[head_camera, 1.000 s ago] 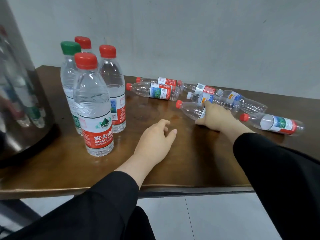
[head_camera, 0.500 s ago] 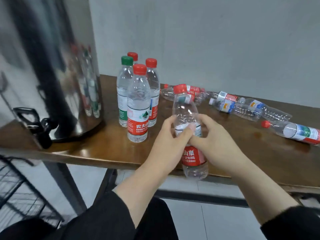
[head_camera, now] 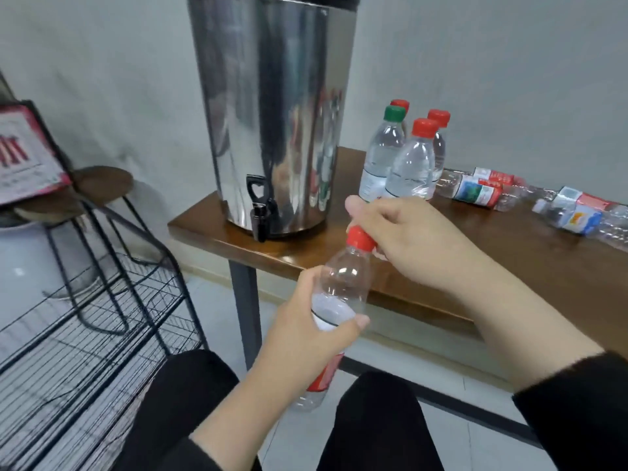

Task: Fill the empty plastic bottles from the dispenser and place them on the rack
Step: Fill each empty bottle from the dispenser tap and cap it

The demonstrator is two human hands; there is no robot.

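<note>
Nearest us, our left hand [head_camera: 302, 329] wraps round the body of an empty bottle [head_camera: 343, 283], holding it tilted in the air in front of the tabletop [head_camera: 509, 263] edge, above our lap. Our right hand [head_camera: 407, 239] pinches its red cap [head_camera: 361, 237] from above, fingers curled on it. We judge this to be the uncapping step: the cap is still seated, so filling has not begun.

To the left stands the black wire rack [head_camera: 102, 321], where filled bottles belong. Beyond our hands, the steel dispenser [head_camera: 272, 110] sits at the tabletop's corner, its black tap [head_camera: 260, 212] overhanging the edge. Next we need to twist the cap off, keep it in the right hand, and bring the bottle mouth squarely under that tap before opening it.

Farther back, four capped bottles [head_camera: 413, 164] stand upright beside the dispenser, and several more empties [head_camera: 475, 190] lie on their sides to the right.
</note>
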